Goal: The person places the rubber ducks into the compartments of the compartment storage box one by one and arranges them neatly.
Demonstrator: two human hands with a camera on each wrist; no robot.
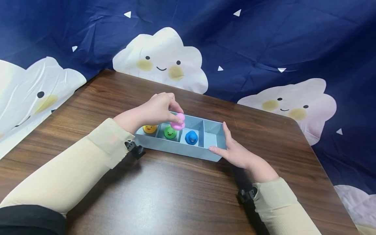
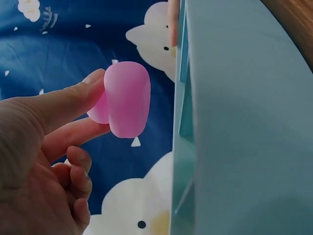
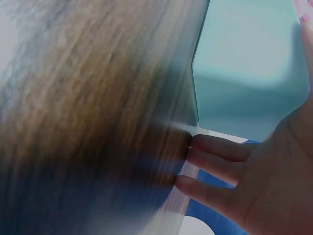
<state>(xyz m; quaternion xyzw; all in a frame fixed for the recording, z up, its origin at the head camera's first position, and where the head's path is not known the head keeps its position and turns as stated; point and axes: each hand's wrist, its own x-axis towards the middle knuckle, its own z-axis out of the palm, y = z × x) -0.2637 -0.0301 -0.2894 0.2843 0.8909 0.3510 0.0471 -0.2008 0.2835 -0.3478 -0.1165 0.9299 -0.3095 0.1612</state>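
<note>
My left hand pinches a pink toy duck between thumb and fingers, above the light blue divided box. In the left wrist view the pink duck's smooth rounded surface faces the camera, apart from the box wall. Inside the box sit a yellow duck, a green duck and a blue duck, each in its own compartment. At the box's right end rests my right hand, its fingers straight along the end wall and its thumb at the front rim.
The rightmost compartment holds no duck. The box stands on a brown wooden table. Behind the table hangs a dark blue cloth with smiling white clouds. Dark straps with small devices circle both wrists.
</note>
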